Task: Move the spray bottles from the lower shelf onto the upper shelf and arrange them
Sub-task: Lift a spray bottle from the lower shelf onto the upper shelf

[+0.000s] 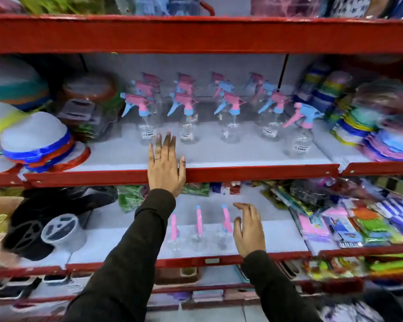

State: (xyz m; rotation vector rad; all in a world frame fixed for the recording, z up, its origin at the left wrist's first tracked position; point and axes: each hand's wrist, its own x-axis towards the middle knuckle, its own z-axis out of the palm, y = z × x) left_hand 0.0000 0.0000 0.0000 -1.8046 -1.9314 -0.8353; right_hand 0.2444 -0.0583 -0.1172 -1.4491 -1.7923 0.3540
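Observation:
Several clear spray bottles with pink and blue trigger heads stand in rows on the upper shelf (242,154); the rightmost one (300,135) stands a little forward of the rest. Three more clear spray bottles with pink heads (199,231) stand in a row on the lower shelf (277,238). My left hand (165,163) lies flat, fingers spread, over the upper shelf's red front edge, just below a front bottle (147,133), holding nothing. My right hand (248,228) hovers open on the lower shelf, right beside the rightmost lower bottle (226,226); whether it touches is unclear.
Stacked hats (35,140) fill the upper shelf's left, and stacked colourful packs (377,126) its right. On the lower shelf, black items with a white lid (61,226) sit left and packaged goods (358,219) sit right. A red beam (196,36) runs above.

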